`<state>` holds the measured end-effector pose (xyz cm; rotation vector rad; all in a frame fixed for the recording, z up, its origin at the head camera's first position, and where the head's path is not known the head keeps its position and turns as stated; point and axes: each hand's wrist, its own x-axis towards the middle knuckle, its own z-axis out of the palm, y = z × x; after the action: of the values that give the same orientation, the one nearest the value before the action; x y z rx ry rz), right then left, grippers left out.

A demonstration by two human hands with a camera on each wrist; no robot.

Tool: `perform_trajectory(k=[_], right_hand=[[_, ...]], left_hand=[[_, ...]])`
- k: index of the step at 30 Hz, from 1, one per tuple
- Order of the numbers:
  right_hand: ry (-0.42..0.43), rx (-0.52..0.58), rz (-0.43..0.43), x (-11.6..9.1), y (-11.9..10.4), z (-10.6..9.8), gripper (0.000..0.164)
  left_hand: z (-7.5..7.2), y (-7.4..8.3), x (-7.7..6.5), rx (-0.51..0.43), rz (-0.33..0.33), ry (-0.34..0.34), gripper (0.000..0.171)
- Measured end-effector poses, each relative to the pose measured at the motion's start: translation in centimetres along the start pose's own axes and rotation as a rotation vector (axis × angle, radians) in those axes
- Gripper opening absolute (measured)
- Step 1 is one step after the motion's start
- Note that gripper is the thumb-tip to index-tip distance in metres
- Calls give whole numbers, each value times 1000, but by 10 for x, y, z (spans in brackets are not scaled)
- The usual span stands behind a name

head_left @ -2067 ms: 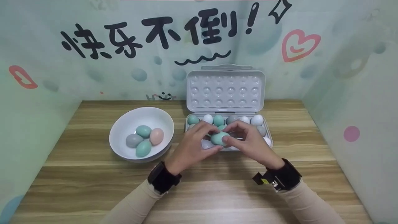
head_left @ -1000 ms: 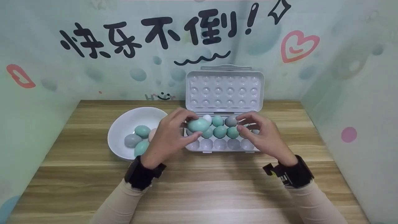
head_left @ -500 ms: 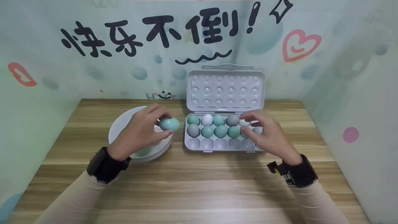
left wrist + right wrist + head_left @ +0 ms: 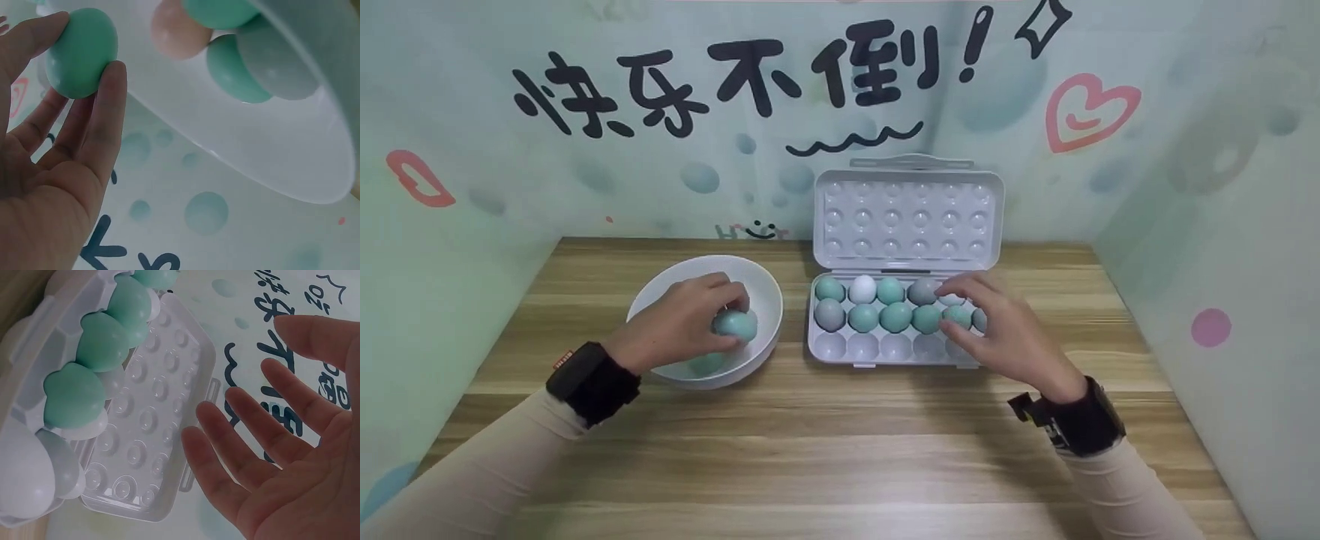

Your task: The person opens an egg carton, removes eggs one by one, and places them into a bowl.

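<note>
Over the white bowl, my left hand pinches a green egg between thumb and fingertips. The left wrist view shows that egg apart from the eggs lying in the bowl: a pink egg, a grey egg and two green ones. My right hand hovers over the right part of the egg box, fingers spread and holding nothing. Eggs in green, grey and white fill the visible cups of its back two rows. Several front cups are bare; a white egg sits at the right end.
The box's lid stands upright against the printed backdrop. Bowl and box stand side by side on the wooden table, a narrow gap between them. Printed walls border the table on both sides.
Both hands had the green egg over the box; the right hand let go of it and moved slightly right. My left hand carried it left, then lowered it over the bowl.
</note>
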<state>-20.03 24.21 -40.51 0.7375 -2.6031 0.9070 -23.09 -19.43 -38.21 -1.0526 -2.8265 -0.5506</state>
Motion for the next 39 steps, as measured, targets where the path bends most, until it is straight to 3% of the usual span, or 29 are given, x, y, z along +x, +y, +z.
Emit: perform_trajectory(k=[9, 18, 22, 34, 39], right_hand=[[-14, -42, -44, -7, 10, -2, 40], [-19, -45, -45, -10, 14, -2, 41], [-23, -44, -39, -11, 14, -2, 40], [-16, -46, -34, -11, 19, -3, 41], [-2, -51, -33, -11, 20, -6, 43]], left_hand=[[9, -11, -3, 13, 47, -75, 29], [16, -11, 2, -4, -38, -197, 26], [19, -12, 3, 6, -47, -222, 28], [17, -9, 3, 41, -50, -248, 29], [8, -3, 1, 60, -8, -191, 28]])
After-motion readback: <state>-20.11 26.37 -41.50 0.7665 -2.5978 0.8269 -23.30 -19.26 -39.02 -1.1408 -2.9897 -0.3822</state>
